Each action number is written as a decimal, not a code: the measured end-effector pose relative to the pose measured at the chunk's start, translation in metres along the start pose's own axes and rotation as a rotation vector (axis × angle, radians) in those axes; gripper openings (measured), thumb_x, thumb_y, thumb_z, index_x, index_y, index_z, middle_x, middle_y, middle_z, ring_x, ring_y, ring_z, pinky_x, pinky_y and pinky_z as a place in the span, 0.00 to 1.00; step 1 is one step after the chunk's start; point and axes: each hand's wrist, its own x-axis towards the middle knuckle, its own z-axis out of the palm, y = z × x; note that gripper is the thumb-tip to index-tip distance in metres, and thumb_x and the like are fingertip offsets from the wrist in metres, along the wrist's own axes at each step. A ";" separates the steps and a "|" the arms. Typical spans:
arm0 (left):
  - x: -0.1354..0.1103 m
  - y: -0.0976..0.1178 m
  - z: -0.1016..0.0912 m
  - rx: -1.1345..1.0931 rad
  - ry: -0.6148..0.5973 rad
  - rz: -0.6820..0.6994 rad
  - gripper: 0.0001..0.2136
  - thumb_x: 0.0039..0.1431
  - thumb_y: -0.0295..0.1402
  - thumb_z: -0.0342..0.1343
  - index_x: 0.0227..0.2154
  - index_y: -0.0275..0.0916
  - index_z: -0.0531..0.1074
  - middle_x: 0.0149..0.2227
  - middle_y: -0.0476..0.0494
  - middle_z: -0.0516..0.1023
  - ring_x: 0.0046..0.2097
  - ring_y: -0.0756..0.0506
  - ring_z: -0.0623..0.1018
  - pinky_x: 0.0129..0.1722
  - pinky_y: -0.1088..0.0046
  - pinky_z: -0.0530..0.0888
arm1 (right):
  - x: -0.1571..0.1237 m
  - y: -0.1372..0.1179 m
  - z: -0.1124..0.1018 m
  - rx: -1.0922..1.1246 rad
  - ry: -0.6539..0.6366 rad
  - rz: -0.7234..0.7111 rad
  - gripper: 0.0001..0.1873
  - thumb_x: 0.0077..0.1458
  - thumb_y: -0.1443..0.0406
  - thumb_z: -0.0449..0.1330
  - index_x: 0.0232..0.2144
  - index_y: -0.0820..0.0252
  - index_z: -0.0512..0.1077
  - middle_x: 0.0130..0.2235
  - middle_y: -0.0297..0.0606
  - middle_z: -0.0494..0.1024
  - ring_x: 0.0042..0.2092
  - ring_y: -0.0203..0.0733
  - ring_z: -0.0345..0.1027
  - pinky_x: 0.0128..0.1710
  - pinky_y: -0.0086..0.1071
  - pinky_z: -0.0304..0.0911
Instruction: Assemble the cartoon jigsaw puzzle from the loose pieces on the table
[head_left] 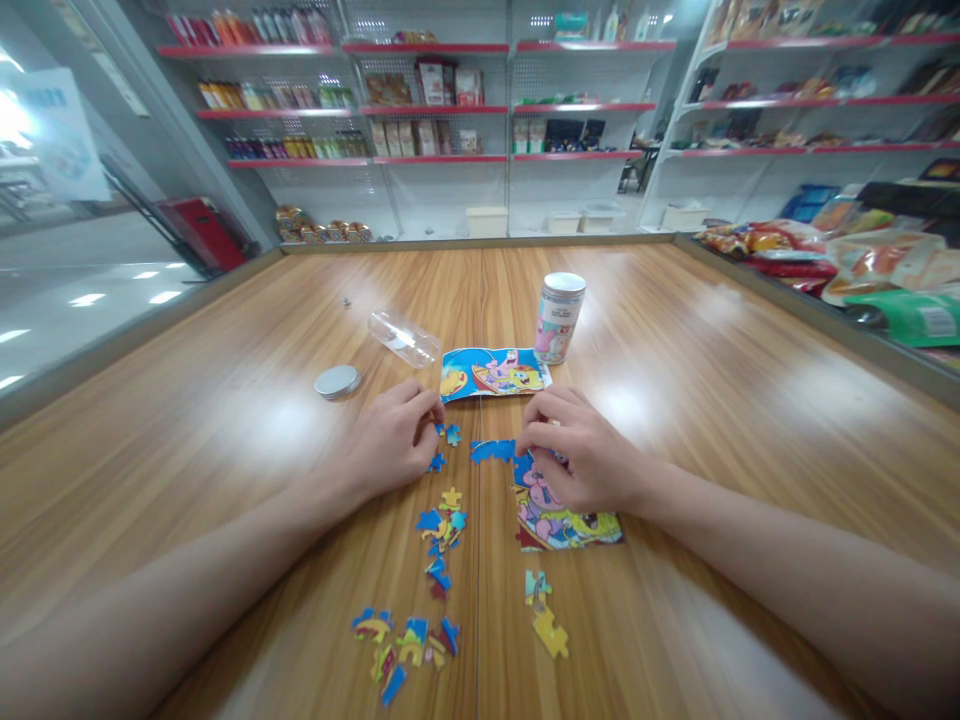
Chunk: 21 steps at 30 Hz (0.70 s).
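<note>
The right hand (581, 462) pinches the puzzle (562, 525) edge, the left hand (394, 440) bunched beside a piece (452, 434): best align tabs before pressing.

Table (750, 400) lies bare left and right; can (559, 318), tube (405, 339) and lid (337, 381) stand far middle, pieces (442, 525) litter the near middle.

I see a bright room. White light from above makes shiny spots on the desk (247, 415). The glass wall (45, 150) on the left glows too bright. Shadows are soft. Edges bend, and the far shelves (435, 100) look blurry.
</note>
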 end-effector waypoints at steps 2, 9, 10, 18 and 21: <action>0.000 0.000 0.001 0.011 0.002 -0.018 0.06 0.57 0.24 0.51 0.33 0.37 0.71 0.35 0.44 0.69 0.36 0.46 0.72 0.39 0.67 0.71 | 0.000 0.001 0.001 0.004 0.001 -0.003 0.10 0.52 0.76 0.56 0.33 0.60 0.73 0.36 0.40 0.68 0.40 0.44 0.61 0.42 0.40 0.58; 0.001 0.001 0.000 -0.064 0.184 0.062 0.09 0.55 0.20 0.49 0.27 0.36 0.71 0.35 0.45 0.68 0.36 0.48 0.70 0.35 0.71 0.69 | -0.003 0.005 0.004 -0.006 0.002 0.012 0.11 0.51 0.76 0.56 0.34 0.60 0.74 0.37 0.40 0.69 0.41 0.44 0.61 0.43 0.40 0.58; 0.001 0.002 -0.002 -0.071 0.224 0.087 0.09 0.54 0.19 0.49 0.24 0.36 0.70 0.34 0.45 0.68 0.35 0.49 0.69 0.34 0.71 0.68 | -0.003 0.005 0.004 -0.008 0.003 0.013 0.11 0.51 0.76 0.56 0.34 0.59 0.74 0.37 0.40 0.69 0.41 0.44 0.61 0.43 0.40 0.58; -0.004 0.004 -0.010 -0.111 0.301 0.186 0.12 0.50 0.17 0.46 0.16 0.37 0.61 0.24 0.49 0.62 0.28 0.51 0.63 0.27 0.73 0.60 | -0.003 0.003 0.003 -0.007 0.017 0.002 0.10 0.52 0.76 0.56 0.33 0.59 0.74 0.36 0.40 0.70 0.41 0.44 0.61 0.42 0.40 0.58; -0.006 0.002 -0.011 -0.111 0.253 0.240 0.12 0.49 0.17 0.45 0.16 0.37 0.59 0.22 0.50 0.61 0.27 0.51 0.62 0.29 0.71 0.60 | -0.002 0.003 0.003 -0.008 0.022 -0.005 0.10 0.51 0.76 0.56 0.32 0.60 0.74 0.36 0.40 0.70 0.41 0.44 0.62 0.42 0.40 0.58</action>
